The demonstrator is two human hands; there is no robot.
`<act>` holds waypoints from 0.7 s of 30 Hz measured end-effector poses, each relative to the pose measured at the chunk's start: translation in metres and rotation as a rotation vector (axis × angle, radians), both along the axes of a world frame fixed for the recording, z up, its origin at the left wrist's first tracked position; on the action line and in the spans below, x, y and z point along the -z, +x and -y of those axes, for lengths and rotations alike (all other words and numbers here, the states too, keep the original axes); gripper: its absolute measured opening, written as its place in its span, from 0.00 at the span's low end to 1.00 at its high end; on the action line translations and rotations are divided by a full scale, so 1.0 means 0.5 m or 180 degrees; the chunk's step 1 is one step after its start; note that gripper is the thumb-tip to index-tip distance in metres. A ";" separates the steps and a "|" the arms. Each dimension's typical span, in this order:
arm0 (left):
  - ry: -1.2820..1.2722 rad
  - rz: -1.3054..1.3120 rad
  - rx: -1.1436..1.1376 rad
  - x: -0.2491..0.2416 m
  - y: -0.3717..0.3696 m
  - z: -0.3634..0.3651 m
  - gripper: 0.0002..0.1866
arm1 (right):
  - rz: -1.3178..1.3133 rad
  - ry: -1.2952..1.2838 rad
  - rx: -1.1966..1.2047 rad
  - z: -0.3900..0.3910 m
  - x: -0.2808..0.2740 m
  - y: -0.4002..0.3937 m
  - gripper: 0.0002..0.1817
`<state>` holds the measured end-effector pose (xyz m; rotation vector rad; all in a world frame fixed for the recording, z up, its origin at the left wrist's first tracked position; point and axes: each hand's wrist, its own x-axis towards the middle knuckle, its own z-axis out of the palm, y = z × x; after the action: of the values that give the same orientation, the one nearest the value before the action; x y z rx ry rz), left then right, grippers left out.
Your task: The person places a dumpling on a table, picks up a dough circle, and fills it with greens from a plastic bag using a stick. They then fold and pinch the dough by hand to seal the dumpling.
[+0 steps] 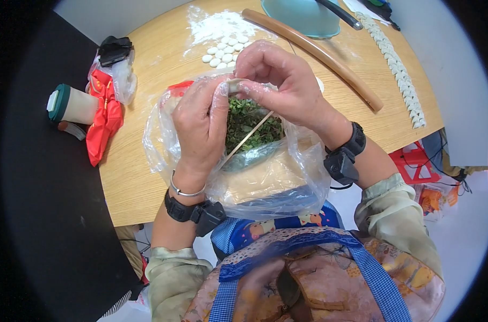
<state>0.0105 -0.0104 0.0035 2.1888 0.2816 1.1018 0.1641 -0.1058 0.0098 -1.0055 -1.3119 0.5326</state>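
Note:
My left hand [198, 115] and my right hand [287, 80] meet above the filling, their floury fingers pinching a small dumpling [234, 86] between them. Most of the dumpling is hidden by the fingers. Below them, chopped green filling [257, 126] lies in a clear plastic bag [303, 177]. A thin wooden stick [249, 134], like a chopstick, leans across the greens. Beyond the hands, several round dough pieces [222, 53] lie close together beside a patch of white flour [217, 26].
A long wooden rolling pin [330, 64] lies at the right, near a teal bowl [303, 16] with a dark handle [340, 13] over it. Finished dumplings [397, 70] line the right table edge. At the left are a green-lidded cup [74, 104] and a red bag [104, 115].

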 end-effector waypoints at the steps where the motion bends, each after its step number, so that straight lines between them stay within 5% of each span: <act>1: -0.0075 0.0060 0.0067 0.005 0.001 -0.003 0.10 | -0.0002 0.0001 -0.0002 0.001 0.001 0.003 0.07; 5: -0.0685 0.0085 0.0129 -0.008 0.001 0.012 0.11 | -0.0100 -0.0272 -0.0257 0.008 -0.008 0.006 0.05; 16: 0.0132 -0.0021 -0.0183 -0.002 0.001 0.009 0.09 | 0.0538 -0.0371 0.0033 0.010 -0.011 0.013 0.07; 21: -0.0492 -0.0087 0.0031 0.000 -0.004 0.003 0.10 | -0.0155 -0.0645 -0.0305 0.011 -0.013 0.008 0.10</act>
<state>0.0087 -0.0119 0.0035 2.0672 0.3557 1.0110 0.1680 -0.1115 0.0164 -1.0920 -1.2856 0.7708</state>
